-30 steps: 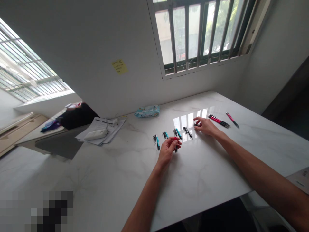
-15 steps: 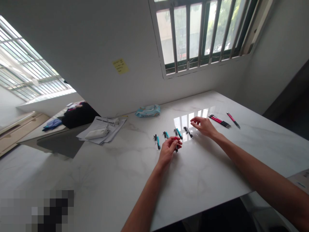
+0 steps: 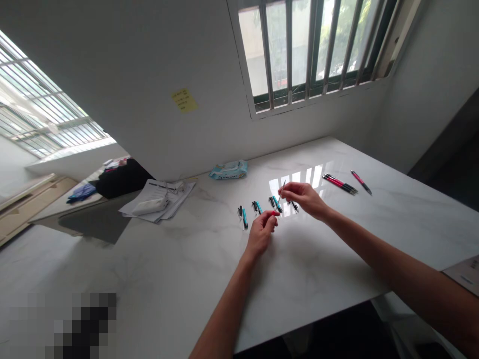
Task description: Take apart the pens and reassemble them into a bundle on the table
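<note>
Presently we record the right hand (image 3: 304, 198) pinching a slim silver pen (image 3: 280, 195) above the white marble table (image 3: 329, 254); the left hand (image 3: 261, 233) is curled, its grip undeterminable.

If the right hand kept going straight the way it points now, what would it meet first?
The thin silver pen part at the fingertips of the right hand, then probably the left hand; depth is unclear.

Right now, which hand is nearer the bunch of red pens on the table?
The right hand is nearer, just to the left of the red pens and not touching them. The left hand is farther away, beyond the right hand from them.
</note>
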Motion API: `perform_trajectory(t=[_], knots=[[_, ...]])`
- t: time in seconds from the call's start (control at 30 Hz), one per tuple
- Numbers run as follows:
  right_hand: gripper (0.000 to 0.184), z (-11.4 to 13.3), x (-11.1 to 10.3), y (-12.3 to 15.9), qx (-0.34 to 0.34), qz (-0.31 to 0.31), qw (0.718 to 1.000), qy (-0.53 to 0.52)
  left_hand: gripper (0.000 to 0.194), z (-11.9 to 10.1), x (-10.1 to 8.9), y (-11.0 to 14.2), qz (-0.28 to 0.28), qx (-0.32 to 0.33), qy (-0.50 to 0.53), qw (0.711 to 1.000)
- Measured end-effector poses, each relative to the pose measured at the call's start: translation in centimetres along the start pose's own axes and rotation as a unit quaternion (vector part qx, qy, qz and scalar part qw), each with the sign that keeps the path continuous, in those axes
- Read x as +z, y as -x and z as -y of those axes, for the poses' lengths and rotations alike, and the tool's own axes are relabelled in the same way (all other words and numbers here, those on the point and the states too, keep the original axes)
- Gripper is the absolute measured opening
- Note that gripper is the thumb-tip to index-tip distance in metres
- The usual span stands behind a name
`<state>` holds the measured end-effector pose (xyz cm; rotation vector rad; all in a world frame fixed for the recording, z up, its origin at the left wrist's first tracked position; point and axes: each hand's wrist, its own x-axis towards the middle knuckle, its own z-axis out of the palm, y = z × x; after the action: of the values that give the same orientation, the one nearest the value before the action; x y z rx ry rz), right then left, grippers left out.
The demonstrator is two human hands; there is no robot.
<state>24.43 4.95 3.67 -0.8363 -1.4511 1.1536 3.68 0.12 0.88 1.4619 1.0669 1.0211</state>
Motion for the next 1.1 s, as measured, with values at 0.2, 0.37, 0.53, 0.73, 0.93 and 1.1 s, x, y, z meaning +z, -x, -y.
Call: perform_trajectory(t=[0.2, 0.37, 0.53, 0.73, 0.93, 1.1], knots=[[0.035, 0.3, -2.2, -0.5, -0.008, -0.029, 0.999, 0.031, 0.036, -1.0, 0.0, -1.0, -0.096, 0.026, -0.052, 0.994], [0.029, 0.4, -0.9, 0.3, -0.017, 0.056, 0.991, 0.121, 0.045, -2.8, 1.2, -2.9, -0.136, 0.062, -0.047, 0.988], [0.031, 0.8, -1.7, 0.1, -0.014, 0.068, 0.988, 0.136, 0.036, -3.3, 2.9, -4.8, -0.15, 0.068, -0.052, 0.985], [0.027, 0.8, -5.3, -0.8, 0.002, 0.093, 0.979, 0.184, 0.032, -4.8, 5.1, -8.0, -0.165, 0.075, -0.016, 0.983], [0.031, -1.0, -11.6, -1.7, 0.07, -0.033, 0.945, 0.318, 0.023, -4.5, 7.0, -10.8, -0.174, 0.058, -0.148, 0.972], [0.029, -3.0, -13.6, -1.7, 0.168, -0.033, 0.881, 0.441, 0.017, -3.0, 9.3, -11.9, -0.076, -0.021, -0.462, 0.883]])
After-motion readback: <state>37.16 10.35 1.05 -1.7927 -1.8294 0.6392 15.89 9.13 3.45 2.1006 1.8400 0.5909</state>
